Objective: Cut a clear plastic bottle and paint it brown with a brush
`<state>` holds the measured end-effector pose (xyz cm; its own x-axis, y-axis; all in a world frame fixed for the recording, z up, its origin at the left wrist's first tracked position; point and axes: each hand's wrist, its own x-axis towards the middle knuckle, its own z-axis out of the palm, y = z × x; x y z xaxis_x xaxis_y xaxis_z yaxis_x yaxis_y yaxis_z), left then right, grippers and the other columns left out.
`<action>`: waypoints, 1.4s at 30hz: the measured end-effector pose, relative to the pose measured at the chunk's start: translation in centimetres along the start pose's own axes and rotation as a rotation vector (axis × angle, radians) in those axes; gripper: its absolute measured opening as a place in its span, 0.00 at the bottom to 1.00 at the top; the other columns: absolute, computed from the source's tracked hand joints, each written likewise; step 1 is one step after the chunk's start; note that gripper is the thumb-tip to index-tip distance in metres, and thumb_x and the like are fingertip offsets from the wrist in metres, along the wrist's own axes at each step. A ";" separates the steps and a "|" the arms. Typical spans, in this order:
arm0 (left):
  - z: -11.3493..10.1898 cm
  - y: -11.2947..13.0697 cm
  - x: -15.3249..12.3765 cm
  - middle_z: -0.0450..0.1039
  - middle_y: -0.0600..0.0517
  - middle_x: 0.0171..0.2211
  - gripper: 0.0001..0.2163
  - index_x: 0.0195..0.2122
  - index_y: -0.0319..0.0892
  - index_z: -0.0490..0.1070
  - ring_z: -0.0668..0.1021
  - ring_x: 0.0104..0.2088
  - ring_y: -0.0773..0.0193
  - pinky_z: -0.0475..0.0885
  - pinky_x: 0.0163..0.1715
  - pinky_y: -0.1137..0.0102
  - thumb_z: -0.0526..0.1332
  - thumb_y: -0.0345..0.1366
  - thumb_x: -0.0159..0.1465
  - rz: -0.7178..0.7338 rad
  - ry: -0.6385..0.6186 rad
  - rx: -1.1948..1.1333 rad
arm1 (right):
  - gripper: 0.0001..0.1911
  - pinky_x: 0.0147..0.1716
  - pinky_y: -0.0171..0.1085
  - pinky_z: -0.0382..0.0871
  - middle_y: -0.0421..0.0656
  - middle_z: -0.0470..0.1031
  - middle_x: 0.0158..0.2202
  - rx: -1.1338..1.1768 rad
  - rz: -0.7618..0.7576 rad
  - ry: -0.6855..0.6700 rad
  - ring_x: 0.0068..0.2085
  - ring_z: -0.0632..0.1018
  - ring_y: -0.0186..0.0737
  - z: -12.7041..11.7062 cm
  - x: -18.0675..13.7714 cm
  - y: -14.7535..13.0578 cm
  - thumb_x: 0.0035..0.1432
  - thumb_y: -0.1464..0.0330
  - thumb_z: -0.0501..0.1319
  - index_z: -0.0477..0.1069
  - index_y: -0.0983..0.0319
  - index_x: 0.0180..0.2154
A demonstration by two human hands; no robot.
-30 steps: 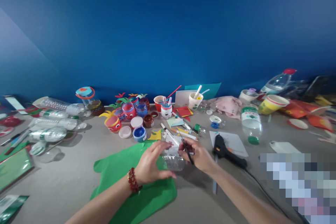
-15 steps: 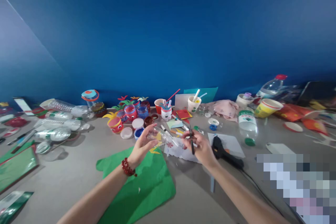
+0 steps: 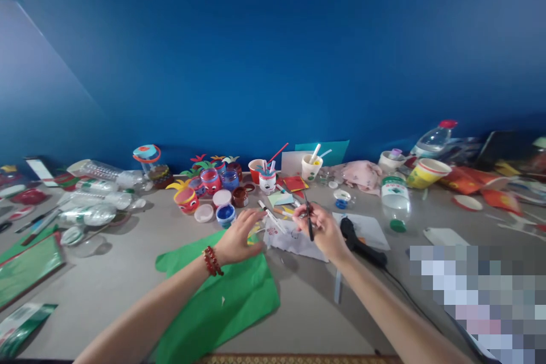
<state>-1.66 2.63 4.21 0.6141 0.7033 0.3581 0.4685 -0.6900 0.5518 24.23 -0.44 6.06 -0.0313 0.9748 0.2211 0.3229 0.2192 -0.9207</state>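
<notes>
In the head view, the left hand (image 3: 241, 239) is curved wide above the far edge of the green sheet (image 3: 222, 296), thumb well apart from the fingers; whether anything transparent sits between them, I cannot tell. The right hand (image 3: 322, 230) is closed around a dark tool (image 3: 310, 222), probably scissors, which stands nearly upright in the fingers above the white paper (image 3: 294, 243). The hands are apart, with the paper lying between and below them, near a marker (image 3: 276, 220) and a scrap of yellow paper (image 3: 255, 233) beside the left fingertips. A glue gun (image 3: 362, 246) lies just beside the right wrist. The step in hand looks like handwork with the tool, perhaps a pause between cuts. The next move, I judge, calls for a steady left hand and for the tool's tip to be kept clear of its fingers.
</notes>
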 end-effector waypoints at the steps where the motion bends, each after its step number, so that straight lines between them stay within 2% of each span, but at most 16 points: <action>1: -0.3 -0.1 -0.3 0.66 0.42 0.59 0.33 0.64 0.46 0.59 0.69 0.60 0.48 0.68 0.59 0.51 0.63 0.30 0.56 -0.005 0.003 -0.009 | 0.17 0.32 0.39 0.76 0.48 0.80 0.39 -0.022 0.000 -0.016 0.30 0.81 0.41 -0.1 0.0 0.2 0.59 0.53 0.62 0.70 0.61 0.39; 4: -1.4 -0.4 -1.6 0.65 0.40 0.61 0.31 0.66 0.45 0.55 0.72 0.58 0.49 0.71 0.57 0.52 0.61 0.33 0.61 -0.033 0.037 -0.053 | 0.13 0.35 0.38 0.75 0.47 0.81 0.40 -0.088 0.001 -0.080 0.33 0.81 0.42 -0.1 0.1 0.8 0.56 0.59 0.64 0.71 0.61 0.39; 7: -1.6 -0.7 -3.3 0.63 0.39 0.63 0.33 0.67 0.43 0.52 0.68 0.62 0.46 0.69 0.59 0.50 0.61 0.35 0.61 -0.060 0.052 -0.009 | 0.10 0.33 0.35 0.72 0.45 0.81 0.38 -0.186 0.009 -0.139 0.31 0.80 0.40 0.1 0.2 1.3 0.54 0.64 0.64 0.72 0.61 0.38; 11: -0.6 -0.6 -5.1 0.62 0.39 0.64 0.36 0.68 0.42 0.52 0.65 0.65 0.45 0.64 0.64 0.49 0.62 0.34 0.59 -0.020 -0.085 0.096 | 0.12 0.27 0.33 0.65 0.40 0.78 0.27 -0.339 0.034 -0.193 0.28 0.77 0.40 0.8 0.5 1.4 0.53 0.67 0.63 0.73 0.60 0.41; 13: -0.1 -0.6 -5.5 0.61 0.39 0.65 0.36 0.69 0.42 0.50 0.64 0.66 0.45 0.63 0.64 0.48 0.62 0.34 0.60 -0.021 -0.104 0.094 | 0.14 0.25 0.32 0.61 0.39 0.75 0.23 -0.406 0.040 -0.222 0.26 0.75 0.39 1.4 0.8 1.2 0.53 0.69 0.63 0.74 0.60 0.43; 17: 0.7 -1.0 -5.7 0.59 0.37 0.66 0.38 0.70 0.42 0.45 0.65 0.66 0.44 0.64 0.63 0.48 0.62 0.37 0.61 -0.056 -0.068 0.026 | 0.14 0.28 0.31 0.59 0.40 0.77 0.29 -0.494 0.017 -0.280 0.30 0.76 0.38 2.9 1.5 0.6 0.53 0.71 0.63 0.74 0.59 0.43; 23: 1.5 -1.4 -5.9 0.62 0.36 0.64 0.44 0.70 0.44 0.40 0.73 0.59 0.46 0.68 0.60 0.49 0.66 0.41 0.59 -0.157 -0.052 -0.142 | 0.12 0.34 0.32 0.59 0.44 0.78 0.38 -0.576 -0.035 -0.327 0.39 0.77 0.41 4.9 3.0 0.8 0.54 0.71 0.64 0.73 0.60 0.42; 26: 1.2 -1.4 -5.9 0.64 0.36 0.62 0.41 0.68 0.42 0.45 0.72 0.59 0.44 0.70 0.58 0.49 0.66 0.46 0.60 -0.137 -0.002 -0.310 | 0.09 0.35 0.33 0.59 0.45 0.78 0.39 -0.612 -0.042 -0.329 0.41 0.77 0.42 5.6 3.3 1.2 0.53 0.73 0.64 0.72 0.61 0.39; 31: 0.4 -1.2 -5.8 0.70 0.39 0.57 0.21 0.59 0.41 0.62 0.76 0.55 0.50 0.75 0.51 0.57 0.55 0.45 0.68 -0.167 0.112 -0.528 | 0.09 0.33 0.33 0.57 0.43 0.76 0.35 -0.602 -0.014 -0.312 0.37 0.77 0.41 6.1 3.5 1.7 0.50 0.76 0.64 0.70 0.61 0.35; 33: 0.2 -1.1 -5.5 0.75 0.42 0.51 0.16 0.55 0.41 0.67 0.79 0.49 0.54 0.77 0.45 0.61 0.53 0.41 0.69 -0.201 0.178 -0.488 | 0.08 0.32 0.32 0.58 0.42 0.76 0.33 -0.559 0.002 -0.305 0.36 0.77 0.40 6.0 3.7 1.7 0.50 0.76 0.64 0.70 0.61 0.33; 35: -0.1 -1.2 -4.9 0.78 0.45 0.44 0.13 0.48 0.40 0.71 0.80 0.40 0.59 0.77 0.39 0.65 0.51 0.35 0.68 -0.211 0.257 -0.339 | 0.07 0.30 0.32 0.60 0.42 0.76 0.32 -0.487 0.026 -0.303 0.33 0.77 0.39 5.5 4.0 1.5 0.51 0.75 0.64 0.69 0.61 0.32; 37: -0.8 -1.2 -3.9 0.78 0.47 0.37 0.12 0.40 0.40 0.74 0.80 0.36 0.61 0.76 0.36 0.66 0.51 0.32 0.68 -0.150 0.327 -0.129 | 0.04 0.25 0.31 0.61 0.41 0.76 0.31 -0.388 0.060 -0.314 0.27 0.76 0.36 4.9 4.5 1.2 0.53 0.73 0.62 0.68 0.60 0.33; 39: -1.7 -1.2 -2.5 0.78 0.46 0.38 0.11 0.40 0.41 0.75 0.79 0.39 0.59 0.76 0.41 0.64 0.53 0.32 0.68 -0.102 0.347 -0.080 | 0.03 0.20 0.30 0.63 0.39 0.76 0.30 -0.267 0.087 -0.348 0.22 0.75 0.34 4.2 5.0 0.6 0.55 0.70 0.61 0.67 0.60 0.34; 42: -3.2 -0.7 0.2 0.78 0.45 0.46 0.09 0.46 0.44 0.76 0.78 0.48 0.57 0.74 0.49 0.61 0.59 0.36 0.67 0.007 0.297 -0.042 | 0.06 0.17 0.30 0.66 0.39 0.77 0.29 -0.092 0.096 -0.406 0.20 0.74 0.33 3.5 5.6 -0.6 0.54 0.65 0.62 0.68 0.60 0.33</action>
<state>-3.95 3.82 6.33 0.4019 0.7220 0.5631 0.4341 -0.6917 0.5771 20.58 5.04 6.78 -0.3611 0.9322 -0.0256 0.4246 0.1399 -0.8945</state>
